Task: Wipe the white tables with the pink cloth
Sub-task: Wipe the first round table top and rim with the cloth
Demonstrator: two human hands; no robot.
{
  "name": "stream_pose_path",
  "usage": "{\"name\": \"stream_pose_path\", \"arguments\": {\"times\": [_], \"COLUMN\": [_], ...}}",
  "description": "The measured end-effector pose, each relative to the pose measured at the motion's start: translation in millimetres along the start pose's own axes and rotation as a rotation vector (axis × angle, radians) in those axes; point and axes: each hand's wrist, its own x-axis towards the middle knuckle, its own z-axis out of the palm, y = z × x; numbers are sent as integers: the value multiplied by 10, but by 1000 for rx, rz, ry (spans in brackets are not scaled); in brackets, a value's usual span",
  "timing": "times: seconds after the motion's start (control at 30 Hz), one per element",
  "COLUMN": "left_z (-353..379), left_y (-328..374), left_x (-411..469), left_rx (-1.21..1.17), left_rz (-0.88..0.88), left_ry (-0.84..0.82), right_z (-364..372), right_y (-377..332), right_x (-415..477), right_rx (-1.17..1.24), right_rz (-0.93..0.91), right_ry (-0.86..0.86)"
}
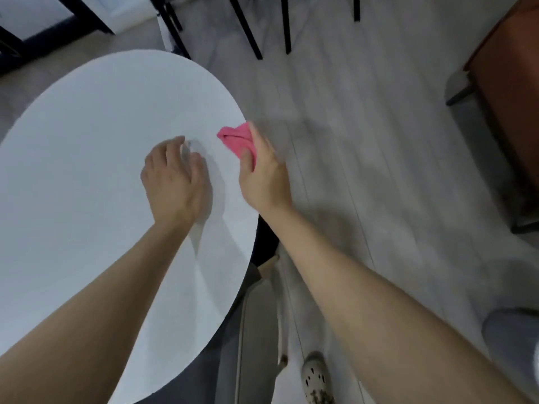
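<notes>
A round white table (87, 170) fills the left half of the head view. My right hand (264, 173) grips a bunched pink cloth (236, 138) at the table's right edge, with the cloth resting on the tabletop. To the left of the cloth, my left hand (173, 179) rests on the tabletop with its fingers spread and nothing in it.
Black chair legs (248, 27) stand on the pale floor beyond the table. A brown chair (507, 91) is at the right edge. Below the table's rim I see a light chair frame (262, 310) and my shoe (316, 380).
</notes>
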Motion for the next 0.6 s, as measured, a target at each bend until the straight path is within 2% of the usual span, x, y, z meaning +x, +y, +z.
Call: {"name": "stream_pose_path", "arguments": {"times": [0.07, 0.2, 0.3, 0.4, 0.47, 0.53, 0.6], "left_z": [157, 319, 311, 308, 310, 305, 299], "left_y": [92, 135, 107, 128, 134, 127, 121], "left_x": [221, 216, 227, 223, 203, 208, 212], "left_rx": [51, 111, 147, 141, 134, 130, 139], "left_rz": [-18, -31, -34, -31, -27, -25, -29], "left_ry": [0, 84, 89, 92, 98, 92, 75], "right_z": [-4, -141, -130, 46, 153, 158, 12], "right_y": [46, 65, 15, -137, -164, -170, -141], "right_x": [-305, -904, -231, 946, 1366, 1276, 792], "right_rx": [20, 33, 70, -57, -84, -80, -4], "right_rz": [-39, 18, -16, -50, -32, -30, -43], "right_ry": [-1, -59, -141, -189, -258, -239, -146]}}
